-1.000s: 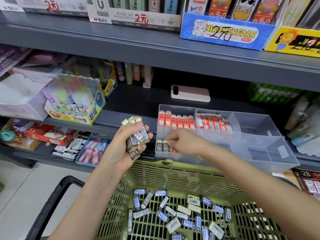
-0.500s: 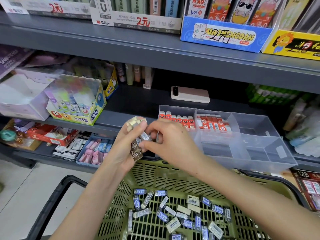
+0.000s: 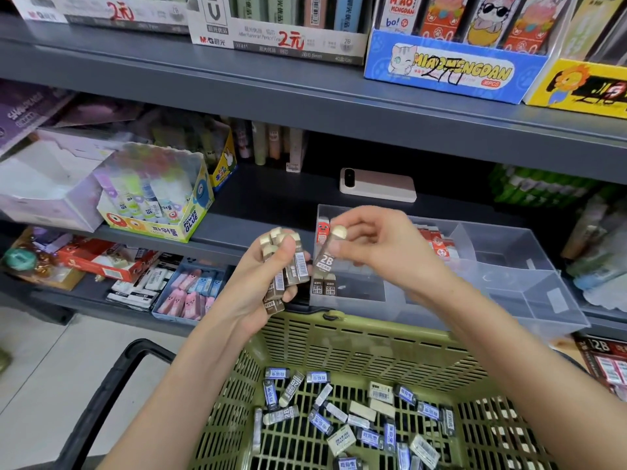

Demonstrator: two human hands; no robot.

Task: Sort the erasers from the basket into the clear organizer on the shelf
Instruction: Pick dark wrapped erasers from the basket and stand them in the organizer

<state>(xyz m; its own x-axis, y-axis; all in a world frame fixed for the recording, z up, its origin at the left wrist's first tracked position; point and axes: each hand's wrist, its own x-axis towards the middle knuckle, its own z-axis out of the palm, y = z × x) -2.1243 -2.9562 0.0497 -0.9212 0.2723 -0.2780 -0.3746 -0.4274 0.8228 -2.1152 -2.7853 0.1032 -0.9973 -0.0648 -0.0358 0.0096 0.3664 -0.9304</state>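
My left hand (image 3: 268,286) grips a bundle of several brown-sleeved erasers (image 3: 288,266) just left of the clear organizer (image 3: 509,286) on the shelf. My right hand (image 3: 380,245) pinches one brown 2B eraser (image 3: 327,256) by its top, upright over the organizer's front left compartment. Two brown erasers (image 3: 324,284) stand in that compartment. Red erasers (image 3: 437,242) fill the back row, partly hidden by my right hand. The green basket (image 3: 356,337) below holds several loose blue and white erasers (image 3: 349,415).
A pink phone (image 3: 378,184) lies on the shelf behind the organizer. A glue stick box (image 3: 159,198) stands to the left. The upper shelf (image 3: 305,93) overhangs close above. The basket's black handle (image 3: 112,385) hangs at the left. A lower shelf holds pink and blue erasers (image 3: 193,290).
My right hand came back from the organizer to my left hand, took one brown eraser from the bundle, and now holds it over the front left compartment.
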